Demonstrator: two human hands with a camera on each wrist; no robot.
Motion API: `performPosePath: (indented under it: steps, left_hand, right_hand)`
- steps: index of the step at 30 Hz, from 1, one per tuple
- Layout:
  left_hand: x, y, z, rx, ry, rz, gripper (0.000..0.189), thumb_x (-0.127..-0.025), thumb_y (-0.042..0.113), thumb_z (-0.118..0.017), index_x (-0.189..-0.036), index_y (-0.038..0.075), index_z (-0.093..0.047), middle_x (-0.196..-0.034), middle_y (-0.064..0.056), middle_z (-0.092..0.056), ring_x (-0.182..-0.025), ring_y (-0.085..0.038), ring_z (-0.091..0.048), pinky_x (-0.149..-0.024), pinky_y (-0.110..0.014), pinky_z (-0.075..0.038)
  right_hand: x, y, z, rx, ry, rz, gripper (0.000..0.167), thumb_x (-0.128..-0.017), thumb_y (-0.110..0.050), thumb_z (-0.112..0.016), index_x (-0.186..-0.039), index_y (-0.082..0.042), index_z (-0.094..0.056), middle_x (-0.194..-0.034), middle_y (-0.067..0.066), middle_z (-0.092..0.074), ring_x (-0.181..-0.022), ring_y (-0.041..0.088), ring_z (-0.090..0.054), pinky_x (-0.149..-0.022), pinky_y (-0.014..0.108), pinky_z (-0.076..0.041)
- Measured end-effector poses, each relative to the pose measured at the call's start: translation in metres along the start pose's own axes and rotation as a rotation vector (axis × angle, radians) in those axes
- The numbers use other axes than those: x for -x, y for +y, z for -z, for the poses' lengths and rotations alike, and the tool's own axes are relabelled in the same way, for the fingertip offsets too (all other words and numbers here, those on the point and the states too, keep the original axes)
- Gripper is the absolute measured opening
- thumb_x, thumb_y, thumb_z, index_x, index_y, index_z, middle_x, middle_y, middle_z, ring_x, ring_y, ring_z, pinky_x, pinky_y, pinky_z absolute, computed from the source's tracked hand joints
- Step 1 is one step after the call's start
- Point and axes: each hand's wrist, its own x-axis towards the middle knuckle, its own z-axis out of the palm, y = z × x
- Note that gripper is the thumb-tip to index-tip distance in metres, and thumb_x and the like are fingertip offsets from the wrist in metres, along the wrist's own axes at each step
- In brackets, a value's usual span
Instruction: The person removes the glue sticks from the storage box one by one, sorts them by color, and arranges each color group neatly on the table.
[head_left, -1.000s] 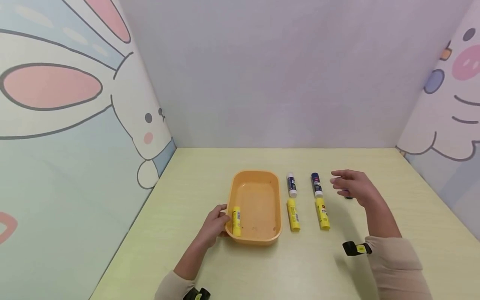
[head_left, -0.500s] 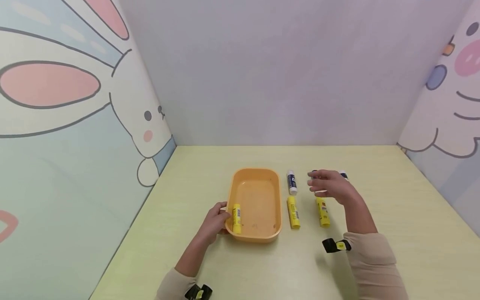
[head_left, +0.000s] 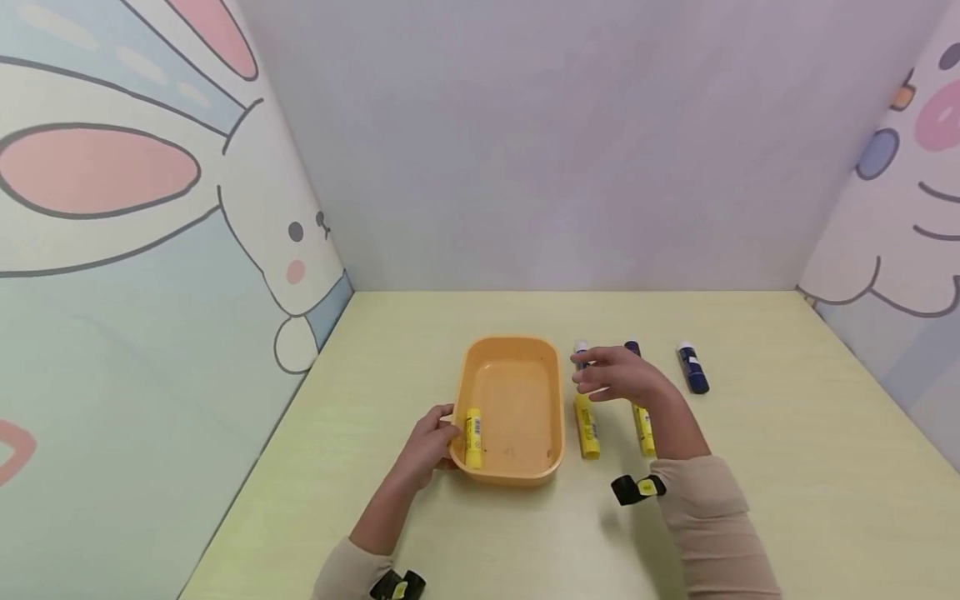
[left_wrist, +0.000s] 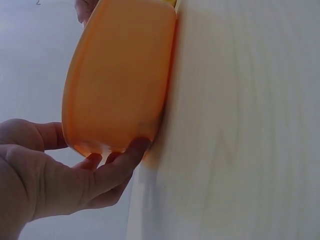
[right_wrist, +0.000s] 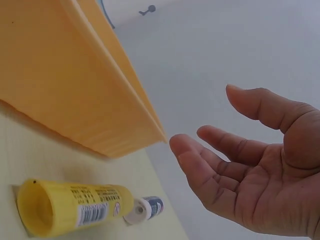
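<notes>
My left hand point(head_left: 427, 446) grips the near left corner of an orange plastic basin point(head_left: 517, 479), thumb at the rim and fingers under its outer wall, as the left wrist view shows. Inside the basin, along its left wall, lies a yellow glue stick point(head_left: 473, 437). My right hand point(head_left: 618, 375) hovers right of the basin with relaxed fingers and an empty palm. Partly hidden beneath it is a white-capped blue glue stick point(right_wrist: 150, 207). Nearer me lies a yellow glue stick point(head_left: 588, 427), large in the right wrist view.
Right of these, the arm partly covers a dark-capped blue glue stick point(head_left: 632, 347) and another yellow glue stick point(head_left: 644, 430). Farther right lies a blue glue stick with a white end point(head_left: 693, 368). A grey wall point(head_left: 570, 167) bounds the table's back edge.
My right hand has moved left over the table, from beside the rightmost blue glue stick to above the one nearest the basin. The left hand and basin stay put.
</notes>
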Motion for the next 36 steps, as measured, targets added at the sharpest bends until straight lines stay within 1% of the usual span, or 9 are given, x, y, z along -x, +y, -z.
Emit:
performPosePath:
  steps: [3, 7, 8, 12, 15, 19, 23, 28, 36]
  left_hand:
    - [0.000, 0.000, 0.000, 0.000, 0.000, -0.004, 0.048, -0.090, 0.008, -0.047, -0.137, -0.001, -0.036, -0.106, -0.020, -0.051, -0.082, -0.027, -0.060, -0.060, -0.040, -0.055]
    - [0.000, -0.001, 0.000, -0.004, 0.003, -0.009, 0.048, -0.091, 0.008, -0.047, -0.137, -0.001, -0.037, -0.106, -0.020, -0.052, -0.081, -0.027, -0.060, -0.059, -0.039, -0.054]
    - [0.000, -0.001, 0.000, -0.005, 0.003, -0.009, 0.048, -0.091, 0.008, -0.047, -0.137, -0.001, -0.037, -0.106, -0.019, -0.052, -0.081, -0.027, -0.060, -0.059, -0.038, -0.054]
    - [0.001, -0.002, -0.001, 0.002, -0.001, -0.015, 0.048, -0.091, 0.008, -0.046, -0.136, -0.001, -0.037, -0.106, -0.020, -0.052, -0.081, -0.027, -0.060, -0.059, -0.038, -0.054]
    - [0.001, -0.002, -0.001, 0.005, -0.010, -0.017, 0.048, -0.091, 0.008, -0.046, -0.137, -0.001, -0.036, -0.107, -0.020, -0.051, -0.082, -0.028, -0.060, -0.060, -0.039, -0.055]
    - [0.002, -0.001, -0.001, -0.001, -0.009, -0.009, 0.048, -0.091, 0.008, -0.046, -0.137, -0.001, -0.036, -0.107, -0.020, -0.051, -0.082, -0.028, -0.060, -0.060, -0.039, -0.055]
    - [0.001, -0.001, -0.002, -0.002, -0.005, -0.009, 0.047, -0.091, 0.008, -0.047, -0.136, -0.001, -0.037, -0.106, -0.020, -0.051, -0.081, -0.028, -0.060, -0.059, -0.039, -0.054]
    - [0.000, -0.001, -0.004, -0.006, -0.020, -0.014, 0.047, -0.091, 0.008, -0.047, -0.136, -0.001, -0.037, -0.106, -0.021, -0.051, -0.081, -0.026, -0.060, -0.060, -0.038, -0.055]
    - [0.000, 0.002, -0.003, -0.029, 0.001, 0.016, 0.048, -0.091, 0.009, -0.047, -0.137, 0.000, -0.036, -0.105, -0.019, -0.051, -0.081, -0.026, -0.059, -0.059, -0.037, -0.054]
  right_hand:
    - [-0.005, -0.003, -0.007, -0.016, -0.030, 0.024, 0.055, -0.089, -0.017, -0.062, -0.135, 0.004, -0.040, -0.123, 0.026, -0.050, -0.099, 0.032, -0.058, -0.082, 0.040, -0.050]
    - [-0.009, -0.006, -0.017, -0.032, -0.089, 0.074, 0.057, -0.089, -0.014, -0.061, -0.135, 0.009, -0.037, -0.117, 0.028, -0.053, -0.094, 0.031, -0.060, -0.081, 0.041, -0.051]
    - [-0.010, -0.007, -0.020, -0.035, -0.097, 0.077, 0.056, -0.089, -0.013, -0.062, -0.134, 0.010, -0.038, -0.114, 0.028, -0.054, -0.093, 0.030, -0.060, -0.080, 0.042, -0.051]
    - [-0.013, -0.010, -0.031, -0.033, -0.116, 0.071, 0.053, -0.088, -0.010, -0.061, -0.132, 0.010, -0.040, -0.111, 0.027, -0.055, -0.088, 0.027, -0.061, -0.078, 0.040, -0.052]
    - [-0.017, -0.012, -0.037, -0.026, -0.118, 0.062, 0.051, -0.087, -0.009, -0.061, -0.132, 0.009, -0.042, -0.114, 0.028, -0.054, -0.088, 0.026, -0.061, -0.076, 0.038, -0.053]
    - [-0.024, -0.016, -0.049, -0.019, -0.133, 0.032, 0.051, -0.087, -0.012, -0.064, -0.131, 0.007, -0.045, -0.116, 0.025, -0.055, -0.092, 0.027, -0.062, -0.076, 0.039, -0.053]
    - [-0.036, -0.017, -0.060, -0.035, -0.163, -0.036, 0.050, -0.086, -0.012, -0.065, -0.130, 0.004, -0.048, -0.113, 0.021, -0.057, -0.092, 0.029, -0.062, -0.076, 0.040, -0.053]
    - [-0.047, -0.019, -0.067, -0.048, -0.170, -0.121, 0.047, -0.085, -0.011, -0.066, -0.128, 0.001, -0.051, -0.106, 0.016, -0.061, -0.090, 0.027, -0.063, -0.074, 0.041, -0.053]
    - [-0.064, -0.023, -0.082, -0.082, -0.235, -0.141, 0.050, -0.084, -0.009, -0.066, -0.130, 0.002, -0.049, -0.104, 0.015, -0.062, -0.092, 0.030, -0.063, -0.073, 0.043, -0.053]
